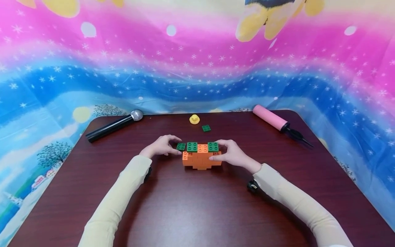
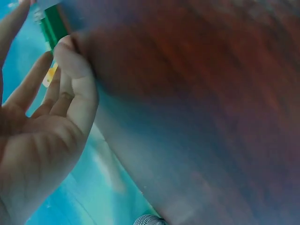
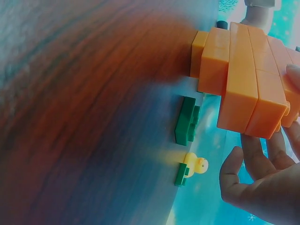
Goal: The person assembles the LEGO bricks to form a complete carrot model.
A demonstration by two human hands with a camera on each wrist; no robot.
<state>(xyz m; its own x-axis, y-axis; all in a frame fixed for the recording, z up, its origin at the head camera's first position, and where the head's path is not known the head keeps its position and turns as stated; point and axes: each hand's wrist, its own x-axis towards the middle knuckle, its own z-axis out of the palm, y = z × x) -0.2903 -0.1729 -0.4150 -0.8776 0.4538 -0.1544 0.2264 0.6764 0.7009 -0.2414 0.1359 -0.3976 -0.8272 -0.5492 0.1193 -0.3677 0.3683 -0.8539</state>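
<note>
In the head view, an orange brick build [image 1: 202,159] stands mid-table, narrow at the foot, with two green bricks [image 1: 192,146] on top at either side of its orange centre. The right hand [image 1: 232,154] grips its right end, thumb on the front face and index finger at the green brick [image 1: 213,146] there. The right wrist view shows the orange bricks [image 3: 241,84] up close. At the build's left, the left hand [image 1: 162,145] holds its thumb and index finger apart around a small green brick [image 1: 181,146]; the left wrist view shows that brick [image 2: 55,23] just beyond the fingertips.
A yellow rubber duck [image 1: 194,119] and another green brick [image 1: 206,128] sit behind the build. A black microphone [image 1: 114,127] lies at the back left, a pink hand pump [image 1: 271,118] at the back right. A patterned cloth [image 1: 197,75] hangs along the table's far edge.
</note>
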